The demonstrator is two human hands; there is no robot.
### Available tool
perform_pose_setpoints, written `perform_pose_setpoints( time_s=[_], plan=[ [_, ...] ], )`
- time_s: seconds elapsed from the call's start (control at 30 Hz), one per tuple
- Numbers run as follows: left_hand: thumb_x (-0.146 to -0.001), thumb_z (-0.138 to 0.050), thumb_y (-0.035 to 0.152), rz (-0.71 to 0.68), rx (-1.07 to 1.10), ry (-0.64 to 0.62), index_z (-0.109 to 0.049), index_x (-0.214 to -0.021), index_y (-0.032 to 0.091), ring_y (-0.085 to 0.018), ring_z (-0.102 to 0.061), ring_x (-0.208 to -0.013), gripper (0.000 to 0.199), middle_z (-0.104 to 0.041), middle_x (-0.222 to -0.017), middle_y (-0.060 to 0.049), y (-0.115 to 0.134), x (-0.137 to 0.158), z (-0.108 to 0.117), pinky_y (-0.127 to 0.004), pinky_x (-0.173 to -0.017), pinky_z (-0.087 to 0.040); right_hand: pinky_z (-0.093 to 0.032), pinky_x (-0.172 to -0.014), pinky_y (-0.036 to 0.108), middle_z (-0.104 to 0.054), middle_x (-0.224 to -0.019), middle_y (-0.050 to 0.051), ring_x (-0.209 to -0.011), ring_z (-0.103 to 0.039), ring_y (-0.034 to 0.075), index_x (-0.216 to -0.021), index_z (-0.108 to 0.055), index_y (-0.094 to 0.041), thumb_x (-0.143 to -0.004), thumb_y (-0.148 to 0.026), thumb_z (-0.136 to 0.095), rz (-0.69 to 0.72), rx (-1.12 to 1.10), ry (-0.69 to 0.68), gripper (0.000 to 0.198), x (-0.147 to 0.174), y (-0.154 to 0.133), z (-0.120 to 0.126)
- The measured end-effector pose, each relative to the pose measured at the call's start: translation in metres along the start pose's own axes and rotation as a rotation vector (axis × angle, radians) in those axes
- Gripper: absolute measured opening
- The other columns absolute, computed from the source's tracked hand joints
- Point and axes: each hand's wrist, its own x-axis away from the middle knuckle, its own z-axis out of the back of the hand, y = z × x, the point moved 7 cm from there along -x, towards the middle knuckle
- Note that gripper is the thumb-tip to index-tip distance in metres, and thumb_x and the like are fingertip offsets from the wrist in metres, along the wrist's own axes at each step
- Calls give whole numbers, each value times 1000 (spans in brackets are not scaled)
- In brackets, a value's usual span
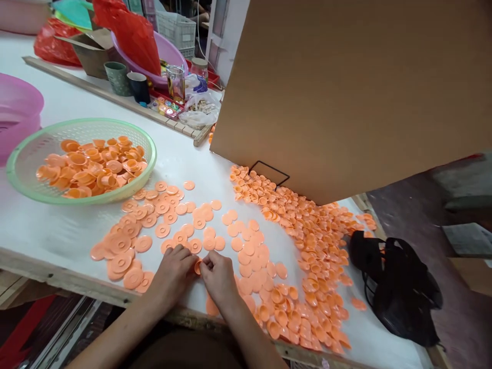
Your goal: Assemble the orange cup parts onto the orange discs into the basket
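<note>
Near the table's front edge my left hand (176,271) and my right hand (220,277) meet, fingers closed around a small orange plastic cup (198,266). Its lower part is hidden by the fingers. Flat round orange discs (143,244), some with a raised ring, lie loose and overlapping to the left. More plain orange discs (251,256) spread out right of my hands. A dense heap of small orange cups (303,230) curves along the right side. A green-rimmed basket (151,164) at the left holds many orange cup-on-disc pieces (88,164).
A large cardboard box (346,92) looms over the back right, above the heap. A black bag (400,292) lies at the right edge. Pink tub (19,107) stands far left. Behind a wooden strip (115,97) are a green cup (118,78), a dark mug (139,87) and plastic bags.
</note>
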Motion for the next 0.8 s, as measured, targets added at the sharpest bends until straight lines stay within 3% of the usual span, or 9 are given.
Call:
perform_pose_setpoints(
  time_s=[0.17,0.3,0.47,0.67,0.8],
  plan=[
    [-81,-56,21,188,265,-78,-70,-87,22,-19,-58,-80,15,-68,-81,-3,-5,-2,5,-30,-71,-38,-34,-53,22,-58,-57,-2,-55,-53,12,-61,-53,-19,-74,-11,-52,50,51,-17,15,2,-4,2],
    [-77,-52,21,365,451,-73,-60,-70,17,-15,-57,-64,11,-65,-66,0,-11,-3,-7,-25,-60,-38,-33,-55,22,-59,-62,-1,-58,-53,13,-63,-51,-20,-76,-11,-50,82,81,-3,15,6,-5,0],
    [-79,-49,30,415,576,-46,-54,-66,18,-14,-55,-55,18,-60,-58,1,-16,1,-18,-23,-52,-36,-34,-56,24,-59,-62,0,-59,-52,13,-64,-51,-20,-79,-13,-48,102,106,64,16,11,-4,-7],
    [-77,-45,24,358,463,-34,-49,-65,19,-13,-53,-49,14,-58,-58,1,-9,-4,-15,-23,-49,-37,-41,-54,22,-62,-61,-1,-58,-57,14,-66,-58,-20,-76,-15,-54,-48,-155,88,12,8,13,-11],
    [-81,-49,33,367,515,8,-58,-82,19,-14,-55,-51,17,-60,-60,2,-15,6,-17,-24,-51,-42,-41,-50,22,-61,-59,-2,-53,-56,13,-71,-64,-19,-82,-22,-55,-31,-281,5,14,17,12,-6]
  ],
)
